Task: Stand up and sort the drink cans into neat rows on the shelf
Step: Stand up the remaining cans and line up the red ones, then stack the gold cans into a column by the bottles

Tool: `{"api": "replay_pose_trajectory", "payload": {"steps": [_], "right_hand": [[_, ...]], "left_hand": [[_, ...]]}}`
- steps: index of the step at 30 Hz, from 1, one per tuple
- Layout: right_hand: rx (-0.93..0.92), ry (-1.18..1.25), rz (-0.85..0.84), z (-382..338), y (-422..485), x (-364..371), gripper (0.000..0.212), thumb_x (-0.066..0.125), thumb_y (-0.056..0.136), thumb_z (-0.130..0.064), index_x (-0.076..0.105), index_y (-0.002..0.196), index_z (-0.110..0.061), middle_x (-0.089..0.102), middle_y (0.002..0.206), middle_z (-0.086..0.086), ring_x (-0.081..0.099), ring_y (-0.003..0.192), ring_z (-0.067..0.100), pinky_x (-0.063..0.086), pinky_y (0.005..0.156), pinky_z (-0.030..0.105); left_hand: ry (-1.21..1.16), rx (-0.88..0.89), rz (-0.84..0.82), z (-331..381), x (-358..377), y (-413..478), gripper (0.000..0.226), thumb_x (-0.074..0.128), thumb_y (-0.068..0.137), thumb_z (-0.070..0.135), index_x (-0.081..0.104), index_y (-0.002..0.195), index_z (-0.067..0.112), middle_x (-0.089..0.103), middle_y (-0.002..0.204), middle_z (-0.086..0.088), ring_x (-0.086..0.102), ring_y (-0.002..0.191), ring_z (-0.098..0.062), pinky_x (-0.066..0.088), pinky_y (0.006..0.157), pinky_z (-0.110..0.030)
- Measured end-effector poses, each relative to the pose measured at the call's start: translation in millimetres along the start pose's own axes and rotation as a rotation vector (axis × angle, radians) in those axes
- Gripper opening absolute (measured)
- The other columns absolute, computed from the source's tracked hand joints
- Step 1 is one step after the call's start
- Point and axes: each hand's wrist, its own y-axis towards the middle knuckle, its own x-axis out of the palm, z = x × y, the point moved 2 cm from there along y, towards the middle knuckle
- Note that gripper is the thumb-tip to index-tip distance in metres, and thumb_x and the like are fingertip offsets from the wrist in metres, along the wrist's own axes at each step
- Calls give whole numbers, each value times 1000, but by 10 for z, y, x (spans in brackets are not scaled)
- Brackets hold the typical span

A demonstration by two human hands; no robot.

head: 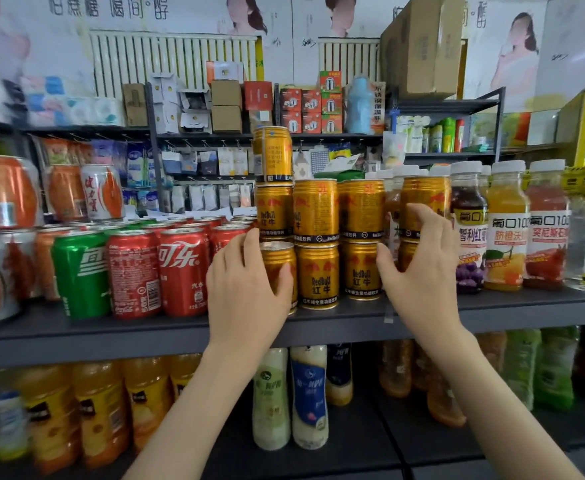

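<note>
Gold Red Bull cans [317, 275] stand stacked in two tiers on the dark shelf [76, 336], with one more gold can [272, 154] on top at the left. My left hand [246, 292] grips the bottom-left gold can [279, 263], thumb across its front. My right hand [422, 271] is spread at the right-hand stack of gold cans [419, 199]. Its thumb is beside the lower can and its bent fingers lie over the front of the upper one, and it hides most of the lower can.
Red cola cans [183, 271], a green can [81, 275] and orange cans [7, 192] crowd the shelf to the left. Juice bottles [507, 233] stand close on the right. Bottles [308, 396] fill the lower shelf. More racks of boxes stand behind.
</note>
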Motion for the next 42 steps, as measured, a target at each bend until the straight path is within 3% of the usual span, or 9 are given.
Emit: {"api": "replay_pose_trajectory", "payload": {"steps": [3, 6, 12, 19, 23, 28, 37, 42], "right_hand": [[-74, 83, -96, -239, -121, 93, 40, 62, 86, -8, 50, 124, -7, 53, 117, 6, 39, 109, 7, 40, 97, 34], [-132, 167, -183, -523, -243, 213, 36, 61, 87, -8, 53, 121, -9, 52, 113, -2, 37, 105, 1, 40, 94, 29], [-172, 318, -273, -1049, -603, 482, 43, 62, 87, -11, 47, 127, -7, 50, 118, 0, 43, 112, 9, 37, 97, 24], [-168, 413, -330, -1663, -1014, 861, 49, 65, 84, -11, 46, 129, -8, 50, 120, 3, 42, 114, 14, 42, 99, 41], [-120, 474, -380, -2065, -1245, 1078, 52, 63, 86, -11, 42, 133, -8, 47, 123, 1, 41, 118, 14, 39, 102, 38], [-96, 483, -449, -2681, -1520, 1447, 51, 63, 86, -12, 43, 133, -10, 45, 122, -4, 43, 119, 14, 38, 103, 38], [28, 405, -472, -3596, -1955, 2155, 49, 63, 87, -14, 44, 132, -13, 40, 115, -12, 35, 112, 0, 32, 100, 25], [31, 332, -519, -3811, -1966, 2343, 51, 61, 88, -17, 42, 135, -12, 38, 117, -13, 40, 118, 10, 34, 103, 29]], "left_hand": [[20, -7, 26, -80, -150, -86, 52, 59, 86, 33, 48, 129, 4, 56, 124, -16, 51, 115, -31, 42, 95, -42], [77, -15, 41, -244, -316, -183, 49, 53, 89, 34, 49, 126, 4, 56, 121, -15, 52, 112, -31, 43, 93, -42], [222, -69, 42, -748, -743, -451, 48, 47, 89, 37, 53, 123, 5, 56, 119, -14, 52, 110, -30, 44, 92, -40], [348, -162, 17, -1415, -1298, -727, 47, 49, 89, 36, 53, 123, 5, 57, 117, -13, 55, 106, -30, 47, 85, -39], [416, -234, 24, -1892, -1665, -898, 46, 61, 86, 28, 54, 123, 2, 60, 112, -15, 58, 101, -32, 48, 83, -41], [464, -318, -36, -2694, -2117, -970, 47, 63, 83, 29, 54, 122, 4, 61, 110, -14, 59, 97, -31, 49, 79, -41], [364, -231, -116, -3922, -2474, -899, 45, 66, 82, 27, 57, 120, 5, 61, 110, -11, 61, 97, -29, 50, 79, -41], [304, -204, -152, -4109, -2378, -782, 46, 65, 82, 31, 58, 120, 7, 62, 111, -8, 61, 99, -27, 52, 80, -41]]}}
